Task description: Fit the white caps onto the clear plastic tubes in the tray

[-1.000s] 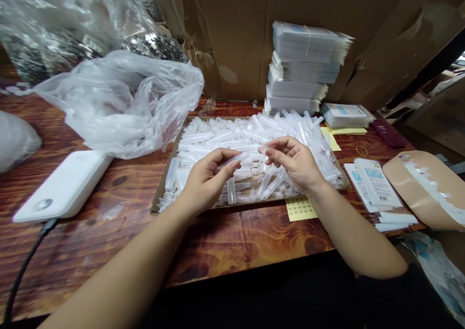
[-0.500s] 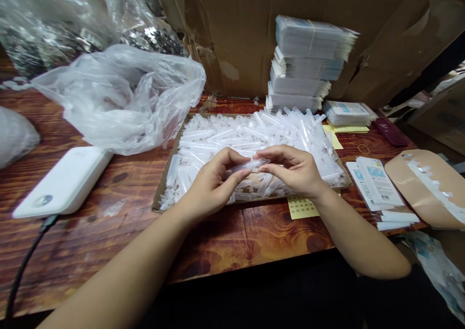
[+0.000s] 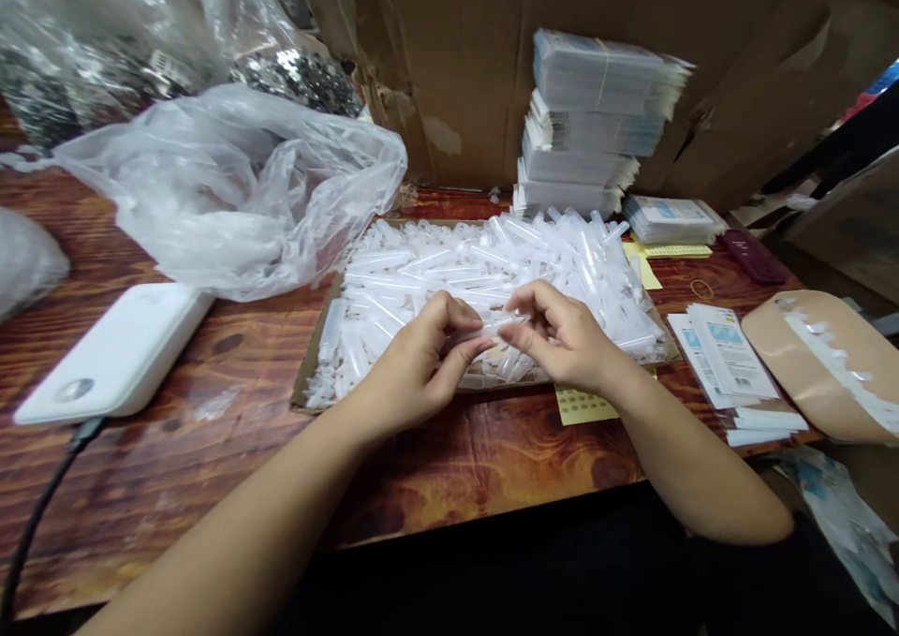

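Note:
Between my two hands lies a small translucent plastic tube (image 3: 492,323), held roughly level above a shallow cardboard tray (image 3: 303,385). My left hand (image 3: 428,355) pinches its left part between thumb and fingers. The fingers of my right hand (image 3: 562,334) are closed on the tube's right end; that end is partly hidden by the fingertips. Beneath both hands, the tray is heaped with similar whitish tubes (image 3: 414,263) and small plastic pieces.
Left of the tray are a white power bank (image 3: 119,350) with a black cable and a crumpled plastic bag (image 3: 245,186). Banded stacks of printed packets (image 3: 596,111) stand behind it. Loose packets (image 3: 730,350), a yellow sticker sheet (image 3: 582,406) and a beige container (image 3: 807,336) lie rightward.
The fingers of my right hand have curled in and shifted slightly along the tube's right end. My left hand still grips the tube, a little lower. The view has moved slightly.

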Available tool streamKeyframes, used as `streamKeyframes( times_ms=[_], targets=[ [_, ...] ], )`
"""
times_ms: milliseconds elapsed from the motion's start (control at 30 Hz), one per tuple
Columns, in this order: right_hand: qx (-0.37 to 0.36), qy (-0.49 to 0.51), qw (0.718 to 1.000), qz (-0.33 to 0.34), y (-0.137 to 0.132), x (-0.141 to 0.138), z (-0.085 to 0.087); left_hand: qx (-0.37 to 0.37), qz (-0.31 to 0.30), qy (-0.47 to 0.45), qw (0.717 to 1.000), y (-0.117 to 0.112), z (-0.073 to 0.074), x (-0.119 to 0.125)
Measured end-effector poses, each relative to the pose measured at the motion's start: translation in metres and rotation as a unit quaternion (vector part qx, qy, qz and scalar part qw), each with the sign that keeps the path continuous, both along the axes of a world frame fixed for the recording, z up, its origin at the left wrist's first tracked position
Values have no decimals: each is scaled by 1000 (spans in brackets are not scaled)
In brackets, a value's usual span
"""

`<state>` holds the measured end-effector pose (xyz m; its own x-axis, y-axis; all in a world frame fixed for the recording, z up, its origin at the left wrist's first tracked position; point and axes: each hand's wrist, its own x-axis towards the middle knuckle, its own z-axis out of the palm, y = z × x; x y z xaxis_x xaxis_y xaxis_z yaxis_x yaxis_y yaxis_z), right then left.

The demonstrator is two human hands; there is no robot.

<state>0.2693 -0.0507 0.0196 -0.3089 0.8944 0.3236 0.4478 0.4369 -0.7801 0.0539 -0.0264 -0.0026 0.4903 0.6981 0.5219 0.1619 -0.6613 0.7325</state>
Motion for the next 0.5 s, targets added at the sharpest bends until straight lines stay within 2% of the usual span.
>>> streamKeyframes(
  times_ms=[167,300,433,500],
  targets=[
    [4,-8,1000,-19,-1,-6,-1,-35,-11,-7,999,0,1,0],
    [1,-10,1000,0,-2,-5,3,-57,-15,-13,998,-1,4,0],
    [-26,0,1000,4,-3,-5,7,-35,-7,2,999,-2,4,1],
    [-43,34,998,13,-3,-8,7,8,-1,24,1000,-3,3,1]
  ],
)
